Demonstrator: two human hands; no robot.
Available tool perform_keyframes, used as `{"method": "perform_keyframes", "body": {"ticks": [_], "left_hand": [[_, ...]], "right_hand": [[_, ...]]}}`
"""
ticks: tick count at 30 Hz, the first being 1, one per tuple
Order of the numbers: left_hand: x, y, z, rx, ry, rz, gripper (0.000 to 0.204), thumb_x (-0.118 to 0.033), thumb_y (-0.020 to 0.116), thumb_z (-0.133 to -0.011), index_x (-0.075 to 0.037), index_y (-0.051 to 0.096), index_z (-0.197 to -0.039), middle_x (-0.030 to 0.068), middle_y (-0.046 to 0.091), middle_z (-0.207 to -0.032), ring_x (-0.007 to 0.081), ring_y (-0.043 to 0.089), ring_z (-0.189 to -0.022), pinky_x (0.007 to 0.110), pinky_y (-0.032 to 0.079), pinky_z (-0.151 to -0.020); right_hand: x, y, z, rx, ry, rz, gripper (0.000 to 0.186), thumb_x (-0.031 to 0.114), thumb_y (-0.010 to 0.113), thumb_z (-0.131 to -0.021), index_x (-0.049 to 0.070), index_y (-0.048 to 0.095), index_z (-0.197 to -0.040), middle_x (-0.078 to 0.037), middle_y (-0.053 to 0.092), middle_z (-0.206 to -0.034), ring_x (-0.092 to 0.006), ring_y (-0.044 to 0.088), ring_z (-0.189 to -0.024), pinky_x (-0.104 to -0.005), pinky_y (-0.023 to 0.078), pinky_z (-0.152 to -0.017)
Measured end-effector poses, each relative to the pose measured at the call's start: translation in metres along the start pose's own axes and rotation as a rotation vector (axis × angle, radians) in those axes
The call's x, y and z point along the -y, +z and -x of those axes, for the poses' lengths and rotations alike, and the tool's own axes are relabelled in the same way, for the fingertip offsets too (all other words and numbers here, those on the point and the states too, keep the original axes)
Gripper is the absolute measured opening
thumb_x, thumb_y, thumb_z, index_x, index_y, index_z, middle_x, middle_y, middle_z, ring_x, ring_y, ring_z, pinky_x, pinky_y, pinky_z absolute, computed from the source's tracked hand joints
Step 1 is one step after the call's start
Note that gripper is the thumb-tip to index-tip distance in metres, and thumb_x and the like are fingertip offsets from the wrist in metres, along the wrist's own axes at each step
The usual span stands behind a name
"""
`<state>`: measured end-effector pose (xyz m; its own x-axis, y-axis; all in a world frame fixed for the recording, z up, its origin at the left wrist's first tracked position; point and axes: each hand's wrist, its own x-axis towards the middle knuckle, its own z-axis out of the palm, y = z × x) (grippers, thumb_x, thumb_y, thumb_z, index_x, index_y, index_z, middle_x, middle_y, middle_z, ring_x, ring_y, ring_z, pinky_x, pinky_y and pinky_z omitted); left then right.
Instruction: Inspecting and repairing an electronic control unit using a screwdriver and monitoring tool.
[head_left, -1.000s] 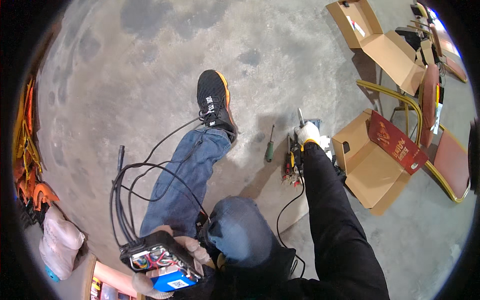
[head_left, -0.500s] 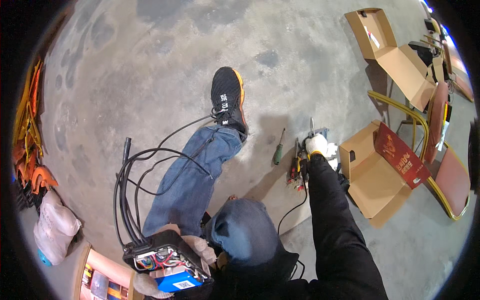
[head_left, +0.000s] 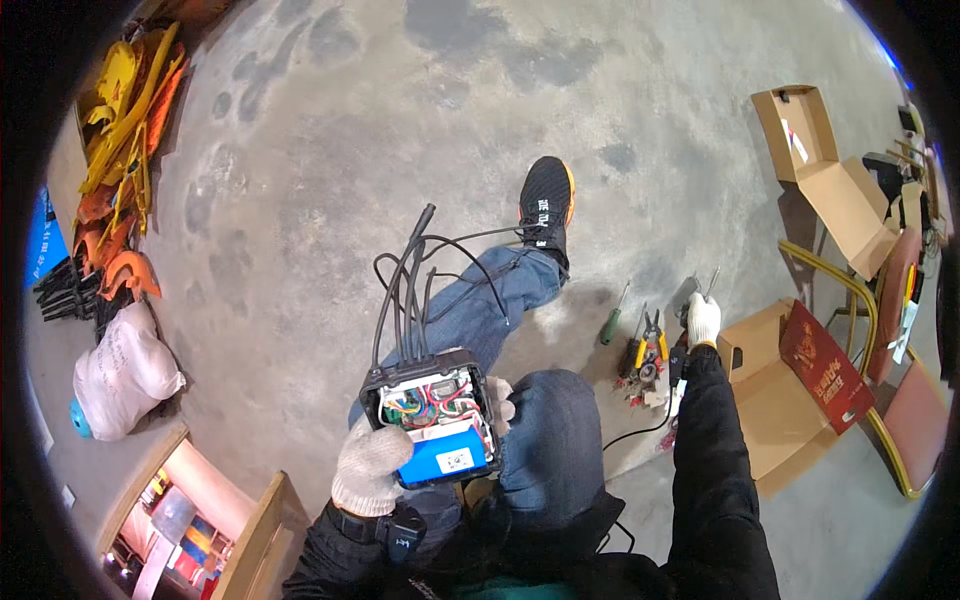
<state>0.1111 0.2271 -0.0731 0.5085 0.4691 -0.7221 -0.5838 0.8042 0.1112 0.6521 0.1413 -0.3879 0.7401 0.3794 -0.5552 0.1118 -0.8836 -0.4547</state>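
My left hand [head_left: 372, 466], in a pale knitted glove, is wrapped round the lower left side of an open black plastic box [head_left: 484, 388] above my lap. Coloured wires [head_left: 430, 402], white connectors and a blue block [head_left: 440, 455] with a white label fill it. Thick black cables [head_left: 410, 290] leave its far side. Out to the right, my right hand [head_left: 704, 320], also gloved, is closed on a tool with a slim metal shaft [head_left: 712, 283]; its handle is hidden. Beside that hand lie yellow-handled pliers [head_left: 652, 340] and other small tools. A green-handled screwdriver [head_left: 612, 322] lies further left.
An open cardboard box [head_left: 770, 400] with a red flap stands right of my right hand, near a gold-framed chair [head_left: 905, 420]. Another open carton [head_left: 825, 190] lies beyond. On the left are a white bag [head_left: 125, 370] and orange and yellow pieces [head_left: 125, 140]. My legs extend across the floor.
The view has swung left. The black box has come nearer the middle of my lap and is less tilted. My right hand still grips the slim-shafted tool, and the pliers show more clearly.
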Motion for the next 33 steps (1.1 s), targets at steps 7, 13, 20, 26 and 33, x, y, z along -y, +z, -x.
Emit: {"method": "perform_keyframes", "body": {"ticks": [7, 13, 20, 26, 33], "left_hand": [[-0.002, -0.003, 0.009, 0.051, 0.084, 0.013, 0.111, -0.041, 0.095, -0.076, 0.017, 0.039, -0.153, 0.034, 0.052, -0.152, 0.0473, 0.059, -0.137, 0.058, 0.053, -0.113], [0.004, -0.003, 0.005, 0.063, 0.085, 0.049, 0.1, -0.034, 0.083, -0.085, 0.016, 0.034, -0.156, 0.0339, 0.05, -0.154, 0.047, 0.054, -0.142, 0.058, 0.046, -0.12], [0.002, -0.003, 0.009, 0.047, 0.079, 0.021, 0.112, -0.042, 0.09, -0.082, 0.016, 0.031, -0.158, 0.0328, 0.045, -0.158, 0.0466, 0.05, -0.146, 0.057, 0.043, -0.123], [-0.002, -0.001, 0.006, 0.022, 0.054, -0.045, 0.115, -0.045, 0.091, -0.08, 0.016, 0.031, -0.157, 0.0327, 0.046, -0.157, 0.0468, 0.052, -0.144, 0.057, 0.047, -0.12], [-0.004, 0.007, 0.012, 0.077, 0.176, -0.03, 0.102, -0.041, 0.087, -0.082, 0.018, 0.04, -0.151, 0.0362, 0.054, -0.148, 0.0483, 0.061, -0.134, 0.058, 0.054, -0.112]], "right_hand": [[0.05, 0.042, 0.049, 0.354, 0.193, -0.538, 0.012, 0.02, 0.063, -0.089, 0.009, 0.062, -0.085, -0.007, 0.059, -0.067, -0.0239, 0.059, -0.055, -0.0381, 0.05, -0.053], [0.033, 0.05, 0.056, 0.376, 0.267, -0.706, 0.009, 0.016, 0.062, -0.086, 0.008, 0.061, -0.085, -0.008, 0.061, -0.069, -0.0255, 0.06, -0.059, -0.039, 0.053, -0.06], [0.011, 0.052, 0.071, 0.328, 0.383, -0.785, 0.011, 0.017, 0.067, -0.09, 0.006, 0.064, -0.089, -0.009, 0.062, -0.068, -0.0266, 0.062, -0.059, -0.0391, 0.054, -0.059], [-0.001, 0.052, 0.049, 0.363, 0.258, -0.359, 0.035, 0.038, 0.081, -0.094, 0.004, 0.07, -0.097, -0.007, 0.064, -0.066, -0.0224, 0.06, -0.052, -0.0365, 0.049, -0.051], [0.064, 0.031, 0.08, 0.492, 0.086, -0.219, 0.031, 0.03, 0.072, -0.101, 0.001, 0.074, -0.113, -0.007, 0.073, -0.083, -0.0194, 0.069, -0.067, -0.0353, 0.055, -0.061]]}}
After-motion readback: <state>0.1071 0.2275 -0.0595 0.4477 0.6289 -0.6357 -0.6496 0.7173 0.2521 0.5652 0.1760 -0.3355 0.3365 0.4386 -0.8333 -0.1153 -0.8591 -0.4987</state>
